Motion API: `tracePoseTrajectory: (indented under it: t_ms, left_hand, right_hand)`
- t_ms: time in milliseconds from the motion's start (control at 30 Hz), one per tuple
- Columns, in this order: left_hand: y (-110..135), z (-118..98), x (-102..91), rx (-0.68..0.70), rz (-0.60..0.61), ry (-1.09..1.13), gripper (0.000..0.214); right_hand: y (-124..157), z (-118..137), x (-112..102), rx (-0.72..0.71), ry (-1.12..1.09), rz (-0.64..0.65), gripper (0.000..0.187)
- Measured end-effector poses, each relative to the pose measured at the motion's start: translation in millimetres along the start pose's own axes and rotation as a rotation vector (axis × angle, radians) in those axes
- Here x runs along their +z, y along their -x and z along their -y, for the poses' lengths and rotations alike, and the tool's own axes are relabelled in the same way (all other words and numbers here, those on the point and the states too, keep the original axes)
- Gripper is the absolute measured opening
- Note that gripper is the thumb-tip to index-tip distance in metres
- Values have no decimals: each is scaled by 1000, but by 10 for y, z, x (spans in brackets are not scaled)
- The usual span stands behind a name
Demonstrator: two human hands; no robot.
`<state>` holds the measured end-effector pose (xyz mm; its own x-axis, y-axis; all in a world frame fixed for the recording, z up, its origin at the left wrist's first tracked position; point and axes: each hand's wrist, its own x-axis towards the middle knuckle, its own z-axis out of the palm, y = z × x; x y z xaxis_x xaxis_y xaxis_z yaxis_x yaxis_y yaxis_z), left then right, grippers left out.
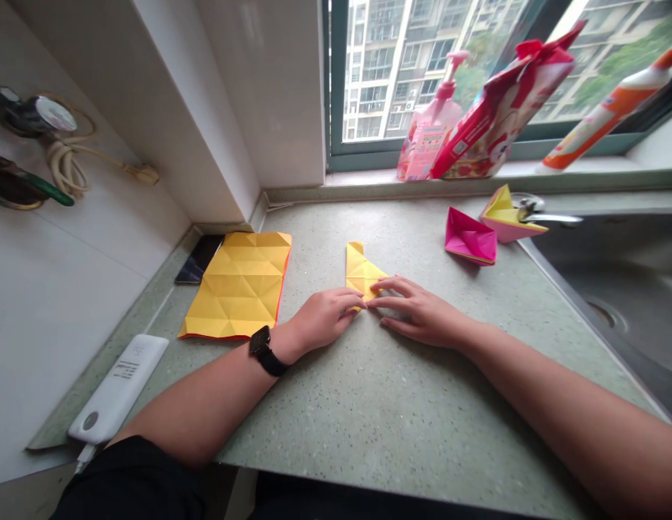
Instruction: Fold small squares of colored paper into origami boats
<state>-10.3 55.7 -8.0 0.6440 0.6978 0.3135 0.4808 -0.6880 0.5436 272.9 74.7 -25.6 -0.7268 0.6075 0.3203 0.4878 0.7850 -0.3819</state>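
A small piece of yellow origami paper [360, 267] lies folded on the counter, creased, with a narrow strip standing out at its top and a slanting right edge. At its lower left edge is my left hand [328, 315], fingers together and thumb closed against them, pinching the paper's edge. My right hand [423, 310] has its fingers spread, index and middle fingertips touching the paper's lower right part. The fingertips of both hands nearly meet and hide the bottom corner. To the left, a larger creased yellow sheet [241, 285] with a red underside lies flat.
A dark phone [198, 260] lies partly under the large sheet; a white power bank [122, 386] with a cable is nearer me. Folded pink [470, 237] and yellow-pink paper boats [512, 217] stand by the sink [629, 289]. Bottles and a red bag [504, 108] line the sill.
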Motion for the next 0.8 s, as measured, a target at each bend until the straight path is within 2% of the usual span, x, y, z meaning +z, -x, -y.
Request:
tracePoseTrajectory:
  t_ms: [167,367,600,800]
  left_hand:
    - [-7,34,43,-20,-62,-57,18]
    - [-21,56,32,-50,-32,-67,15]
    - [-20,41,28,-165,-69,-91,11]
    - [-33,18,15,-183,-25,-181,11]
  right_hand:
    - [-10,31,2,-23,49,-29,31]
    - [-30,149,40,-30,14,-33,43]
    - [-54,229,51,31,64,11,34]
    - [-84,337,83,13,115,17,35]
